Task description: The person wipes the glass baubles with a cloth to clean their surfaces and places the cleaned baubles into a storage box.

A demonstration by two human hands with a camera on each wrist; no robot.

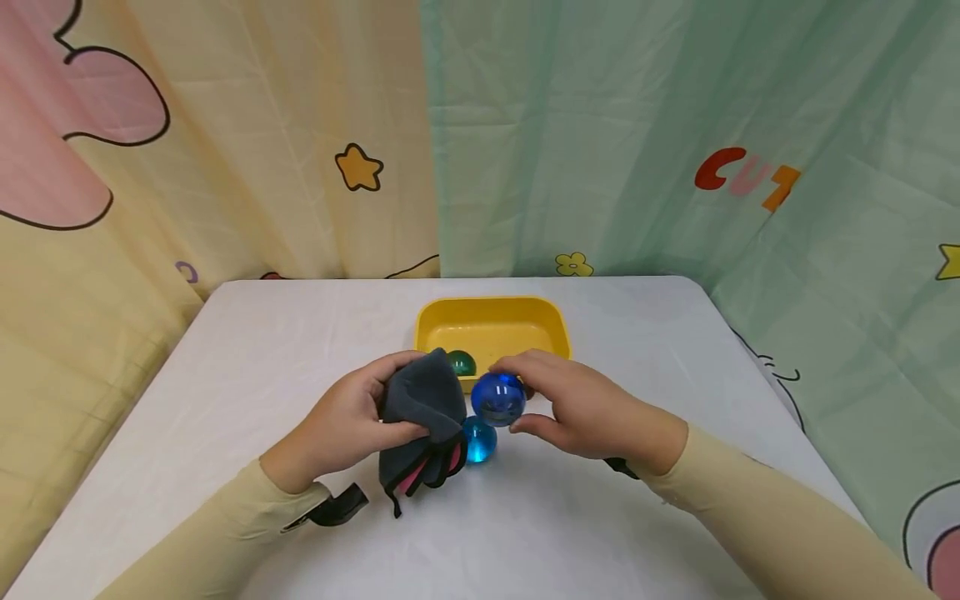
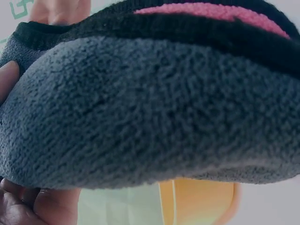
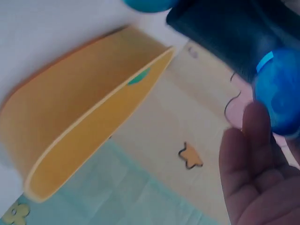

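In the head view my left hand (image 1: pixel 352 421) grips a folded dark grey cloth (image 1: pixel 423 396) with black edging and pink inside, thumb across its front. The cloth (image 2: pixel 154 112) fills most of the left wrist view. My right hand (image 1: pixel 573 408) holds a clear dark blue ball (image 1: pixel 498 399) between thumb and fingers, just right of the cloth. In the right wrist view the blue ball (image 3: pixel 280 93) sits at the fingertips beside the cloth. A light blue ball (image 1: pixel 479 440) lies below it on the table, partly behind the cloth.
A yellow tray (image 1: pixel 491 304) stands beyond the hands, with a green ball (image 1: pixel 461 362) inside its near left part. The white-covered table (image 1: pixel 315 317) ends at patterned curtains (image 1: pixel 570 150) behind and at the sides.
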